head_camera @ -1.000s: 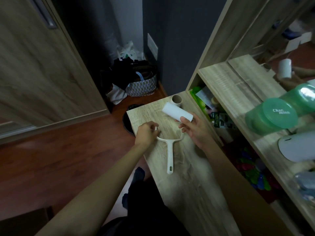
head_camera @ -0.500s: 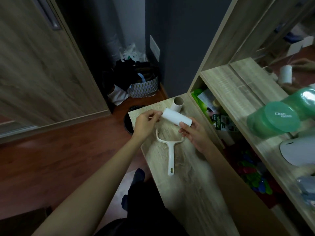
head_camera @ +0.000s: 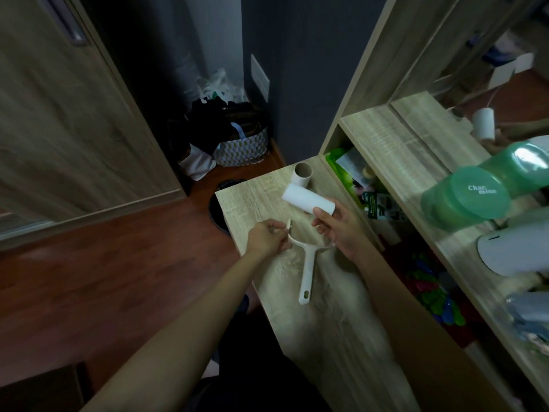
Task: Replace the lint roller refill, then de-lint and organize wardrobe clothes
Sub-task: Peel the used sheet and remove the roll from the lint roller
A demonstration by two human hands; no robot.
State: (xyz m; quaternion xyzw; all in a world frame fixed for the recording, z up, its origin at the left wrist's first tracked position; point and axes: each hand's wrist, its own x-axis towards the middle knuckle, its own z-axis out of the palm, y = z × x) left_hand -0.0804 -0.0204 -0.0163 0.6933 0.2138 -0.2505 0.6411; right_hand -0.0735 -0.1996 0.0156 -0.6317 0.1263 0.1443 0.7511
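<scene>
A white lint roller handle lies on the light wooden desk, its forked end pointing away from me. My left hand pinches the fork's left prong. My right hand holds one end of a white refill roll, raised just above the fork and slanting to the far left. An empty cardboard core stands upright at the desk's far edge, right behind the roll.
A shelf unit with a mirror runs along the right, carrying a green tub and a white container. On the floor at the back are a patterned basket of dark clothes and a black bin. A wooden wardrobe door fills the left.
My left hand let go of the refill roll's far end and dropped back to the handle's left prong. The roll stays in my right hand, shifted slightly right.
</scene>
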